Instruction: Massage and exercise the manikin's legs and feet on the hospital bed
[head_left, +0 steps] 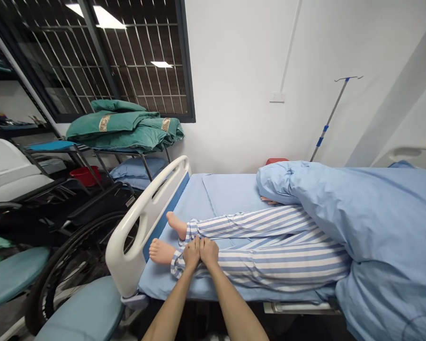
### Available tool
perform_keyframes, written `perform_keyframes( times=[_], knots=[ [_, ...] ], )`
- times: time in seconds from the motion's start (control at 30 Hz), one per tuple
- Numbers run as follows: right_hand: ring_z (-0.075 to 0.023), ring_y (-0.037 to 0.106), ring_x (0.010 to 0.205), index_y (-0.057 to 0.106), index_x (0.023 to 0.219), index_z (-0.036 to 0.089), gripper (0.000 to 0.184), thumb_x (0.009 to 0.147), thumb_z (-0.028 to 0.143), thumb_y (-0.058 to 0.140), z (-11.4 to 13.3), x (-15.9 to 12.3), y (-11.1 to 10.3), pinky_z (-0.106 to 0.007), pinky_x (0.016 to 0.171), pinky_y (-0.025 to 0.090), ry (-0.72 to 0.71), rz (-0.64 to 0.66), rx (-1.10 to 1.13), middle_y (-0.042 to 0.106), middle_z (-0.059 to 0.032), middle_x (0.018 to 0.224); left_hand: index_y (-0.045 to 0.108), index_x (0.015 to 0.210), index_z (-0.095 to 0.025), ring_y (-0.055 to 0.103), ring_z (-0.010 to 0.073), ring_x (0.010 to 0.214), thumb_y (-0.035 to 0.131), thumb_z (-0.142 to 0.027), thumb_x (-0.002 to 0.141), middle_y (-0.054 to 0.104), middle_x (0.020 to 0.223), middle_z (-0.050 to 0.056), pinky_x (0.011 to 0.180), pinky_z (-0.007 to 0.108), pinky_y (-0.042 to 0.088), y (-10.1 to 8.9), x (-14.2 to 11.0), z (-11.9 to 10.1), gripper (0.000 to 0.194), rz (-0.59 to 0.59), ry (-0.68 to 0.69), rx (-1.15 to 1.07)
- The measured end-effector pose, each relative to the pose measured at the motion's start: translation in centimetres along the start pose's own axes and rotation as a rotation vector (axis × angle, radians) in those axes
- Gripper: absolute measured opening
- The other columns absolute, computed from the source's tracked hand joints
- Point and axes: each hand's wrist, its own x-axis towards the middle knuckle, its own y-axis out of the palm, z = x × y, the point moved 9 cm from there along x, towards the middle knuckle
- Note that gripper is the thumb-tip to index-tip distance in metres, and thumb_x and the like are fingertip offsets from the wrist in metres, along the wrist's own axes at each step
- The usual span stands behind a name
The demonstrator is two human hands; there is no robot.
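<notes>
A figure in blue-and-white striped pyjama trousers (277, 265) lies on the bed, its feet towards the left end. The bare feet look like a manikin's: the near foot (161, 251) points up and the far foot (176, 225) tilts. My left hand (191, 252) and my right hand (209, 251) sit side by side, touching, over the near lower leg just above the ankle. Both are closed, with the fingers curled down on the striped cloth and their tips hidden. A light blue quilt (386, 227) covers the upper body; part of a hand (269, 201) shows beneath its edge.
The white footboard (128, 237) rises left of the feet. Beyond it stand a wheelchair (78, 255), a blue-green stool (81, 312) and a rack with folded green quilts (128, 125). An IV pole (329, 118) stands behind the bed, near the wall.
</notes>
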Motion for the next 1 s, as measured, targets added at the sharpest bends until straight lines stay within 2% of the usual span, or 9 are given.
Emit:
perform_keyframes(
  times=[0.1,0.2,0.3,0.43,0.57,0.7,0.87,1.0],
  knots=[
    [-0.0240,0.068,0.079,0.073,0.082,0.017,0.042,0.098,0.027,0.035,-0.3,0.4,-0.1,-0.030,0.063,0.035,0.002,-0.004,0.092,0.075,-0.0153,0.089,0.060,0.066,-0.019,0.062,0.0184,0.074,0.033,-0.033,0.096,0.069,0.075,0.010,0.067,0.027,0.042,-0.9,0.3,-0.6,0.042,0.003,-0.064,-0.171],
    [-0.0228,0.067,0.078,0.066,0.071,0.019,0.042,0.097,0.026,0.034,-0.8,1.0,-0.3,-0.029,0.064,0.035,0.001,-0.037,0.224,0.074,-0.0142,0.084,0.045,0.053,-0.021,0.055,0.0160,0.061,0.031,-0.037,0.094,0.058,0.057,0.005,0.064,0.027,0.041,-2.0,0.9,-1.9,0.047,-0.066,-0.032,-0.364],
    [-0.0215,0.063,0.071,0.053,0.060,0.021,0.043,0.096,0.027,0.031,-1.8,1.4,-0.6,-0.030,0.063,0.036,0.034,-0.108,0.360,0.071,-0.0120,0.074,0.039,0.050,-0.022,0.050,0.0155,0.057,0.030,-0.040,0.092,0.050,0.051,0.003,0.062,0.027,0.041,-1.5,0.9,-2.1,0.046,-0.113,-0.043,-0.469],
    [-0.0191,0.057,0.062,0.042,0.058,0.023,0.040,0.095,0.033,0.031,-2.5,1.4,-0.2,-0.029,0.059,0.036,0.042,-0.133,0.502,0.065,-0.0075,0.064,0.052,0.054,-0.020,0.049,0.0166,0.058,0.036,-0.041,0.087,0.059,0.056,0.006,0.059,0.027,0.037,1.5,0.1,-1.5,0.042,-0.032,-0.034,-0.311],
    [-0.0167,0.052,0.057,0.044,0.059,0.023,0.040,0.095,0.037,0.034,-2.8,1.3,0.7,-0.028,0.056,0.035,0.038,-0.123,0.577,0.060,-0.0033,0.059,0.055,0.055,-0.021,0.050,0.0163,0.059,0.036,-0.044,0.086,0.063,0.059,0.007,0.057,0.027,0.036,3.0,-0.2,-0.7,0.044,0.031,-0.022,-0.276],
    [-0.0152,0.047,0.052,0.043,0.055,0.022,0.044,0.094,0.040,0.037,-3.1,1.5,1.8,-0.028,0.052,0.031,0.085,-0.064,0.631,0.054,-0.0011,0.054,0.051,0.053,-0.023,0.050,0.0183,0.056,0.032,-0.050,0.086,0.058,0.053,0.006,0.056,0.029,0.038,3.2,0.1,-0.2,0.047,0.090,-0.041,-0.315],
    [-0.0153,0.046,0.052,0.040,0.054,0.022,0.045,0.094,0.042,0.035,-2.4,1.5,2.0,-0.028,0.052,0.030,0.094,-0.017,0.624,0.053,-0.0007,0.052,0.046,0.051,-0.026,0.051,0.0209,0.056,0.034,-0.048,0.082,0.055,0.053,0.007,0.061,0.034,0.041,2.2,-0.1,-0.1,0.040,0.054,-0.051,-0.274],
    [-0.0170,0.050,0.055,0.038,0.056,0.023,0.044,0.093,0.044,0.031,-2.6,1.6,1.8,-0.029,0.054,0.031,0.085,-0.014,0.577,0.057,-0.0028,0.056,0.050,0.054,-0.026,0.054,0.0226,0.059,0.035,-0.045,0.081,0.061,0.059,0.009,0.062,0.035,0.040,2.5,-0.1,-0.4,0.037,0.042,-0.024,-0.273]
  ],
)
